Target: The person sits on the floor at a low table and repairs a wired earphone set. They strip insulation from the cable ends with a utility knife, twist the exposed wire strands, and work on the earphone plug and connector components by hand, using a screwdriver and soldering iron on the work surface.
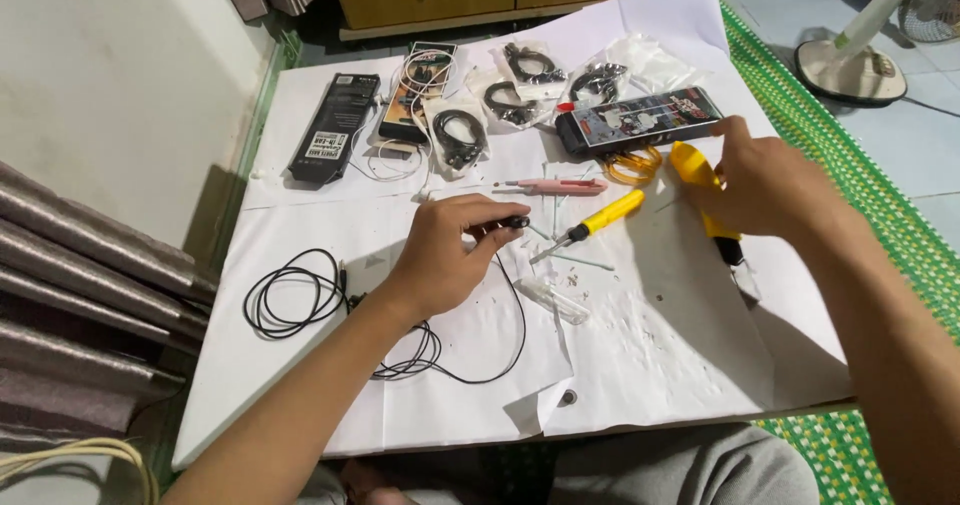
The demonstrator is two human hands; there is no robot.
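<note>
My left hand (445,255) pinches a small black earbud piece (513,223) at the end of a thin black cable (480,365) that loops over the white paper. My right hand (775,180) grips a yellow-handled tool (695,170), whose dark tip (733,255) points toward me. Between the hands lies a yellow-handled screwdriver (595,223). A pink tool (555,186) lies just beyond it.
A coiled black cable (290,300) lies at left. Farther back are black boxes (335,125), bagged cables (515,100), a dark printed case (640,120), an amber tape ring (632,168) and a clear tube (555,300). A fan base (850,70) stands on the floor right.
</note>
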